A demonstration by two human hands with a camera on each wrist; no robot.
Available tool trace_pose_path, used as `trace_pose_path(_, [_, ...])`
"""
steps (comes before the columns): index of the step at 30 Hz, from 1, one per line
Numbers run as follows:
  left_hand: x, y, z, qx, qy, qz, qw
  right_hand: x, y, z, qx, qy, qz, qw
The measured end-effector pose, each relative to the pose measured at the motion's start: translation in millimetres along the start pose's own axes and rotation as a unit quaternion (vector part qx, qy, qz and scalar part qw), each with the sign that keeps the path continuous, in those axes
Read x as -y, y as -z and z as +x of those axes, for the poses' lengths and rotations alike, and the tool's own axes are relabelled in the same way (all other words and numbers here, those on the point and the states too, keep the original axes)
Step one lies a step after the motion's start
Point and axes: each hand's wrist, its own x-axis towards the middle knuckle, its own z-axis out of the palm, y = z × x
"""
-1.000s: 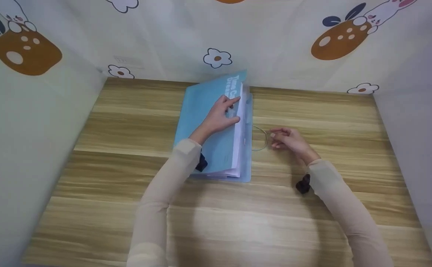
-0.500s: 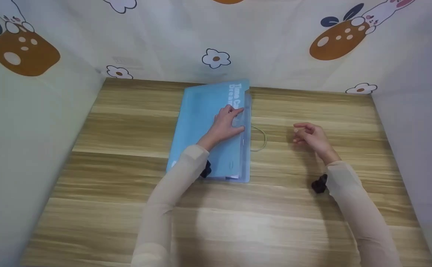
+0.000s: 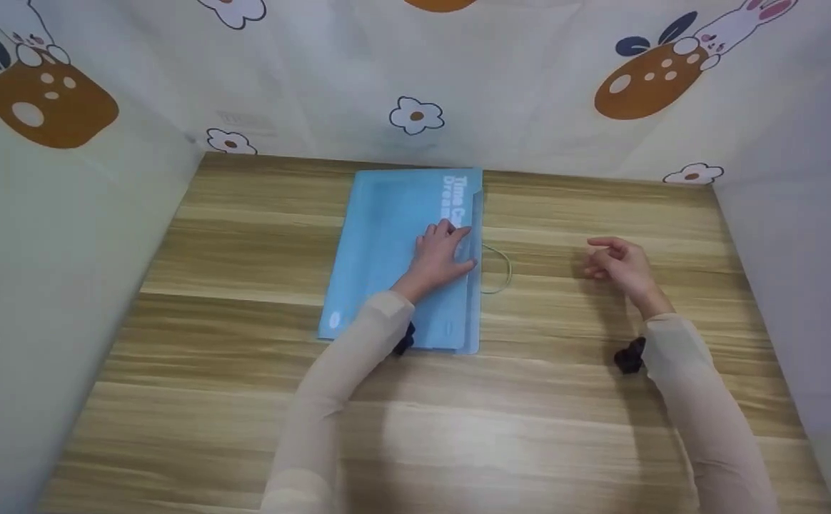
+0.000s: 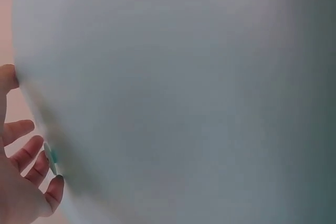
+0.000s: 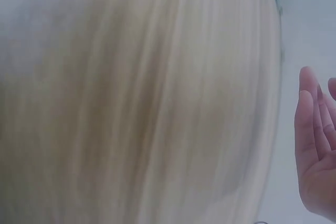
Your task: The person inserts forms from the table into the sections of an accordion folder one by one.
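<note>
A blue document folder (image 3: pixel 387 235) with white lettering lies closed on the wooden table in the head view. My left hand (image 3: pixel 435 260) rests on its cover near the right edge, thumb and fingers spread. In the left wrist view the folder's surface (image 4: pixel 173 93) fills most of the picture, and my left hand (image 4: pixel 26 182) shows at the lower left beside a small green round piece (image 4: pixel 51 158). A thin green elastic loop (image 3: pixel 508 268) sticks out from the folder's right edge. Off to the right, my right hand (image 3: pixel 622 264) hovers over the table with loosely bent fingers, holding nothing.
The wooden table (image 3: pixel 230 400) is bounded by a printed cloth wall (image 3: pixel 315 78) at the back and by walls at both sides. A black wrist camera (image 3: pixel 630 355) sits under the right sleeve, another (image 3: pixel 405 339) under the left.
The folder's raised cover has come down flat, covering the white pages inside. My left hand has moved down with it and slightly right. My right hand has moved right, away from the elastic loop.
</note>
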Motion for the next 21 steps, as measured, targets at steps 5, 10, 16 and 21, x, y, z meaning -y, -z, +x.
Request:
trace_pose_path(5, [3.7,-1.4,-3.0,0.01,0.012,0.004,0.9999,5,9,-1.9,-0.025,0.011,-0.048,0.9985])
trace_pose_path(10, [13.6,14.0,-10.7,0.011,-0.015,0.004,0.9998,12,21,-5.2,-0.064,0.057,-0.176,0.9806])
trace_pose_path(16, [38.3,49.2,-17.0,-0.045,-0.043,0.047,0.9969,22,46,-12.4,-0.088,0.123,-0.305,0.9403])
trace_pose_path(21, [62.3,79.6,-22.5,-0.089,-0.038,0.079,0.9922,27,71,-18.6,-0.121,0.195,-0.362,0.9033])
